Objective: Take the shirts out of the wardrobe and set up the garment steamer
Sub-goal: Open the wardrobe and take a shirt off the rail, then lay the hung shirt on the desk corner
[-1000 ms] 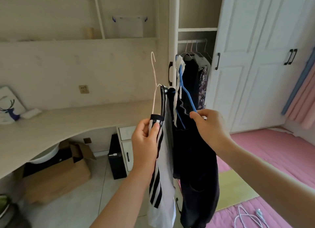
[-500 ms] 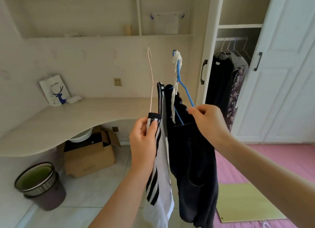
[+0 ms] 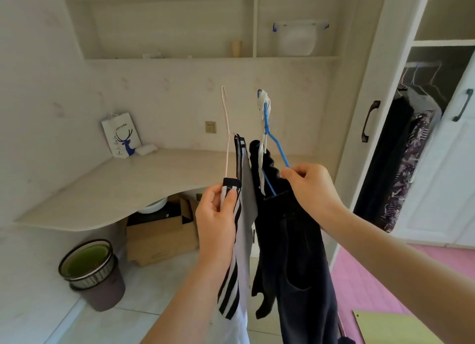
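Left hand: the left hand (image 3: 217,215) is up in front of the chest, fingers and thumb pinched round the black-cuffed shoulder of the striped shirt (image 3: 235,274), which hangs on the pale wire hanger (image 3: 227,127).
Right hand: the right hand (image 3: 309,188) is curled round the lower arm of the blue hanger (image 3: 275,140), carrying the dark shirt (image 3: 295,253) just beside the striped one.
Hangers: both hooks point up into free air, caught on no rail, with a scrap of white cloth wrapped round the blue hook.
Shirts: two garments are out and hang clear of the floor, side by side, close to touching.
Wardrobe: the wardrobe (image 3: 365,86) stands open at the right, well apart from the hands, and more dark and patterned clothes (image 3: 411,148) are on its rail.
Steamer: nowhere in view, folks, so I judge that half of the job is not yet begun.
Progress: the taking-out looks at least partly done; whether the clothes left inside count as shirts, I cannot tell.
Nearby: a long pale desk (image 3: 123,187) runs along the wall ahead, a paper bag (image 3: 120,135) at its far corner, a cardboard box (image 3: 159,235) and a bin (image 3: 90,271) below.
What's left: these two need a place to hang or lie, then the steamer has to be found and set up.
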The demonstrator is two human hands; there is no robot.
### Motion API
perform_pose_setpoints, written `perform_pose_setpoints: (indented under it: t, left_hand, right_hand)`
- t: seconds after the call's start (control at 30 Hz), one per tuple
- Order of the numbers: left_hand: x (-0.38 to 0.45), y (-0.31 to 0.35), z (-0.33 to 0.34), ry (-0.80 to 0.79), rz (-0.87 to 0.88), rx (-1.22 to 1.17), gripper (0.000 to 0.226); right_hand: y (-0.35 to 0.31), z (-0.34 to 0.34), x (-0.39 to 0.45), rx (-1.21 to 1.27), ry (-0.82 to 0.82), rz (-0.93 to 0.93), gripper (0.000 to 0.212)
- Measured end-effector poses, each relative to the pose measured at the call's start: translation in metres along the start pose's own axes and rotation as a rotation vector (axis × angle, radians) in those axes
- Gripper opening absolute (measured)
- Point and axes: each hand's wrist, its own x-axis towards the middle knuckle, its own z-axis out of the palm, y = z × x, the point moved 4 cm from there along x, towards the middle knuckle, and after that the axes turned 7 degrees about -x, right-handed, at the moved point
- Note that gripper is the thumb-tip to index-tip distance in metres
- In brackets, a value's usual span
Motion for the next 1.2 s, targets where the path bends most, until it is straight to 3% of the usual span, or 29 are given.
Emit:
perform_pose_setpoints:
  t: [0.43,0.77,1.0,1.1,1.2]
  left_hand:
    - [0.116,-0.016,-0.072,-0.006,0.017,0.033,0.009]
    - [0.167,-0.022,-0.083,-0.146,-0.048,-0.048,0.027]
    - [0.221,-0.049,-0.074,-0.262,-0.002,0.174,0.036]
    - [0.231,-0.054,-0.070,-0.374,0.068,0.297,0.046]
    - [0.259,-0.070,-0.064,-0.374,0.086,0.397,0.049]
  right_hand:
    - [-0.067,0.131,0.073,0.018,-0.057,-0.053,0.034]
    - [-0.106,0.208,0.114,0.092,-0.096,-0.117,0.025]
    - [-0.111,0.241,0.166,0.171,-0.207,-0.147,0.036]
    - [-0.108,0.250,0.177,0.172,-0.226,-0.160,0.031]
    - [-0.102,0.263,0.208,0.156,-0.278,-0.171,0.021]
